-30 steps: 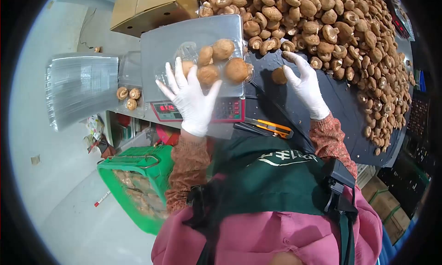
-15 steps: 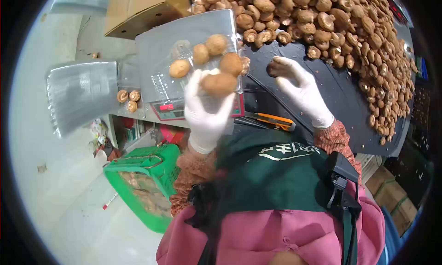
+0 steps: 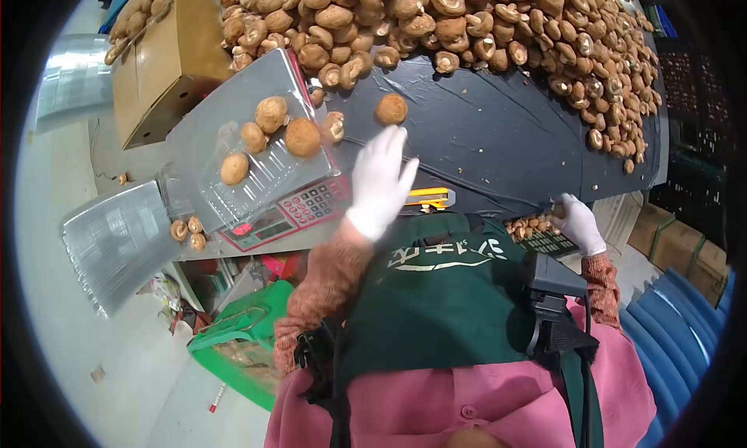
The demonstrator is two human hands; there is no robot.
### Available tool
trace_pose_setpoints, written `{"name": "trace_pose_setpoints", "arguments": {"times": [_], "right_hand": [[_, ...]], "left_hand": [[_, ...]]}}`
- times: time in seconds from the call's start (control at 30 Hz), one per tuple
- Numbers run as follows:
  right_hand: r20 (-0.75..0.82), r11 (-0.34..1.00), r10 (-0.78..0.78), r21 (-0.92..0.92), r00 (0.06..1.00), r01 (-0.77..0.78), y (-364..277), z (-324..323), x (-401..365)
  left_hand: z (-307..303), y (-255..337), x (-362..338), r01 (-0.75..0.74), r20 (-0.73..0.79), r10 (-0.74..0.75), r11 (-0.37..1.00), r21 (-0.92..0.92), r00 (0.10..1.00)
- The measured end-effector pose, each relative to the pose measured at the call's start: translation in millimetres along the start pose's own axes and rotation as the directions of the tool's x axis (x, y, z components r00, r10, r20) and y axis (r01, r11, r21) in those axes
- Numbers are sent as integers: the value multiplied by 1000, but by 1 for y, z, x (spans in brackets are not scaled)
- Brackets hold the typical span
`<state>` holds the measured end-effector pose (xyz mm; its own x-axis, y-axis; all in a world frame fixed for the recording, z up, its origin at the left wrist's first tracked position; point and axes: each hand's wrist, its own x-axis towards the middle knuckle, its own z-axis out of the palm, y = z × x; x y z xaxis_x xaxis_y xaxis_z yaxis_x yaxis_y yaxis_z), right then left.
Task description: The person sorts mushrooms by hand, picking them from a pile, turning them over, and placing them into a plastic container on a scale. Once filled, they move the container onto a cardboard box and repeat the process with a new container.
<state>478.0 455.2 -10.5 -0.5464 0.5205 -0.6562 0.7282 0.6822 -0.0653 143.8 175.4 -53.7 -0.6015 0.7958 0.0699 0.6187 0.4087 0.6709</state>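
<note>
Shows brown on far mushrooms point(image 3: 447, 29), black on sheet point(image 3: 475, 133), white on both gloves point(image 3: 380, 180) point(image 3: 580, 224), dark green on near apron point(image 3: 443, 312).

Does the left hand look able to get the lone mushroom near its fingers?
Probably yes: the left hand is very close to the lone mushroom, and nothing visible blocks its fingers.

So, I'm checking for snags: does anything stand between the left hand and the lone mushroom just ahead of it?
Nothing visible stands between the left hand and the lone mushroom on the black sheet. The fingertips are right by it, perhaps touching.
</note>
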Motion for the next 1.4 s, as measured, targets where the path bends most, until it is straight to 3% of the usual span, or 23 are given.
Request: {"name": "trace_pose_setpoints", "arguments": {"times": [0.07,0.13,0.2,0.23,0.3,0.33,0.37,0.4,0.47,0.53,0.6,0.67,0.7,0.8,0.97,1.07,1.1,1.13,1.17,1.2,1.27,1.3,1.4], "right_hand": [[47,986,152,-78,987,-148,49,30,-3],[70,968,247,-52,966,-244,82,52,-6],[-32,972,236,-4,971,-236,109,79,-10],[-63,972,235,-14,970,-236,113,86,-12],[-146,986,165,45,975,-160,119,91,-10],[-115,985,173,39,978,-169,105,78,-10],[-85,983,181,31,980,-179,76,52,-8],[-53,982,187,20,981,-186,54,33,-7],[-92,997,48,61,995,-42,29,12,-4],[-108,983,-98,144,989,113,-2,-14,3],[-176,960,-201,160,964,229,-18,-21,13],[-203,927,-290,183,935,328,-47,-42,20],[-175,916,-325,187,929,356,-60,-52,23],[-175,893,-400,146,899,426,-87,-64,34],[-169,816,-547,108,820,567,-122,-68,44],[-312,728,-558,262,769,634,-157,-73,33],[-383,686,-572,261,725,679,-170,-75,28],[-456,642,-581,253,674,724,-182,-76,22],[-445,640,-622,185,644,745,-194,-80,17],[-492,594,-640,169,590,786,-200,-70,18],[-407,634,-703,12,583,773,-195,-57,21],[-474,628,-679,22,561,778,-188,-54,23],[-393,816,-536,-13,748,578,-138,-53,16]], "left_hand": [[16,-4,26,9,-109,12,983,185,994],[21,-3,54,102,9,-109,954,284,994],[39,-21,66,115,80,-154,924,365,985],[46,-30,65,97,-7,-100,945,312,995],[54,-46,61,40,-93,-37,999,24,995],[54,-48,57,2,-133,-18,993,-122,991],[53,-45,55,278,91,-285,730,-624,954],[21,-13,59,439,352,-360,195,-877,864],[3,-2,50,335,449,-275,-376,-864,850],[-5,0,39,340,442,-223,-382,-859,869],[-14,0,32,315,433,-141,-496,-809,890],[-24,4,27,275,401,-23,-693,-667,916],[-34,13,27,254,410,-102,-644,-721,906],[-49,14,18,188,324,-97,-645,-741,941],[-59,14,0,92,284,-134,-747,-658,949],[-51,28,3,248,463,-218,-613,-750,859],[-35,27,1,323,425,-119,-480,-816,897],[-28,36,0,438,446,-81,-94,-894,892],[-10,44,-6,466,511,-75,-315,-827,856],[1,57,-7,512,551,-35,-325,-795,834],[11,65,-10,664,658,119,-249,-705,743],[21,59,-14,698,684,137,-148,-701,717],[5,59,-3,689,701,113,128,-713,704]]}}
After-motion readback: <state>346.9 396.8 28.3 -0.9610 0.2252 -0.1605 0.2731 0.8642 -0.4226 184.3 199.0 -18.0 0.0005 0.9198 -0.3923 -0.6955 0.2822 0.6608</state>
